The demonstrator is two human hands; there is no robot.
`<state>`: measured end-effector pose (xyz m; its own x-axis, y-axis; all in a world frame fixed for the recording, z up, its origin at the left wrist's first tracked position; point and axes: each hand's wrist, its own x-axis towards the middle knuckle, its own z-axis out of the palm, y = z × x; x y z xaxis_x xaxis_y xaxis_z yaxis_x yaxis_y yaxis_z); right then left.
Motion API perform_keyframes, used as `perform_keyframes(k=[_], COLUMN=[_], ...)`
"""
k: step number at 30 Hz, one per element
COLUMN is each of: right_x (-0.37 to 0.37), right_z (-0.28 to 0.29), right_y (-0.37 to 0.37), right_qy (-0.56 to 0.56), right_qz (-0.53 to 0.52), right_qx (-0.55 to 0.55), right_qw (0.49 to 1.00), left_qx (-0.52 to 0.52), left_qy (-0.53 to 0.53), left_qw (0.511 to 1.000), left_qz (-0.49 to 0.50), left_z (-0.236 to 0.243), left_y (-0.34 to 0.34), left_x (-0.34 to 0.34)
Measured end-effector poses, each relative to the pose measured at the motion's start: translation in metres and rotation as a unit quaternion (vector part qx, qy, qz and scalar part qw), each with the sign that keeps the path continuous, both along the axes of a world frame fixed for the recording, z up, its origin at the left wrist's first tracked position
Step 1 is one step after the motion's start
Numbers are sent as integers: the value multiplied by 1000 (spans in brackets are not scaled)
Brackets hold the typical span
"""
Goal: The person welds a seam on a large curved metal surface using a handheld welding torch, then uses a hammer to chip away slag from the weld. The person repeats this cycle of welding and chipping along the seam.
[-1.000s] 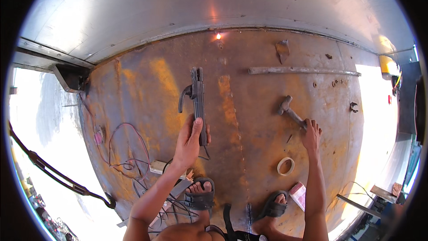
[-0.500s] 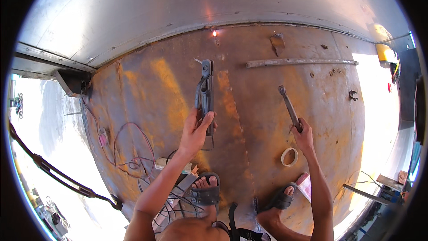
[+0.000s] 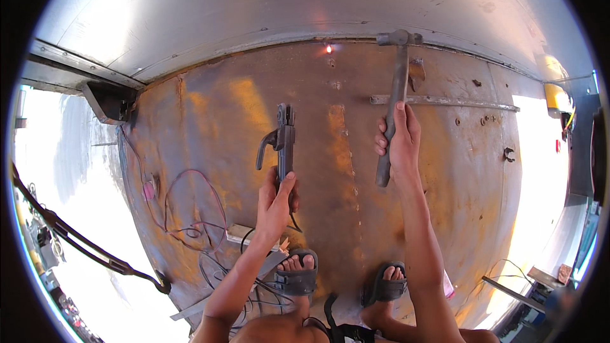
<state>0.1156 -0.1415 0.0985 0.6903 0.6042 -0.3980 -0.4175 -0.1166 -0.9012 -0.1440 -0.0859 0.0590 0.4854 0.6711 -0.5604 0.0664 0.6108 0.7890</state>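
My left hand (image 3: 277,204) is wrapped around the handle of a dark welding electrode holder (image 3: 287,146), its lever standing out to the left and no rod visible in its jaws. A black cable runs down from its lower end. In my right hand (image 3: 403,141) is a hammer (image 3: 399,82), held upright by the handle with the head toward the far wall. Beyond both hands, a small glowing spot (image 3: 329,49) burns at the far edge of the rusty steel floor plate (image 3: 318,171).
A metal bar (image 3: 464,101) lies behind the hammer, with a rusty scrap piece (image 3: 417,73) beyond it. Loose cables (image 3: 190,228) coil at the left near my sandalled feet (image 3: 297,273). A metal wall (image 3: 286,0) rises at the far side. Several small rings lie at right.
My right hand has swung the hammer forward and toward the middle. The electrode holder has drawn slightly nearer; its lever has swung outward, and the rod stub no longer shows.
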Motion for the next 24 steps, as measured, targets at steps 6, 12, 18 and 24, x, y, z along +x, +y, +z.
perform_keyframes(k=[6,12,18,24], right_x=[7,-3,34,14], right_z=[-78,-109,-130,-117], right_y=[86,96,83,86], right_qy=[-76,-48,-268,-356], right_qz=[-21,15,155,78], right_qx=[-12,-67,-240,-241], right_qw=[997,996,920,900], left_qx=[32,38,11,32], left_qy=[10,37,29,5], left_qw=[997,994,993,996], left_qz=[73,93,112,83], left_z=[5,0,3,7], left_y=[14,21,21,13], left_x=[-14,-24,-14,0])
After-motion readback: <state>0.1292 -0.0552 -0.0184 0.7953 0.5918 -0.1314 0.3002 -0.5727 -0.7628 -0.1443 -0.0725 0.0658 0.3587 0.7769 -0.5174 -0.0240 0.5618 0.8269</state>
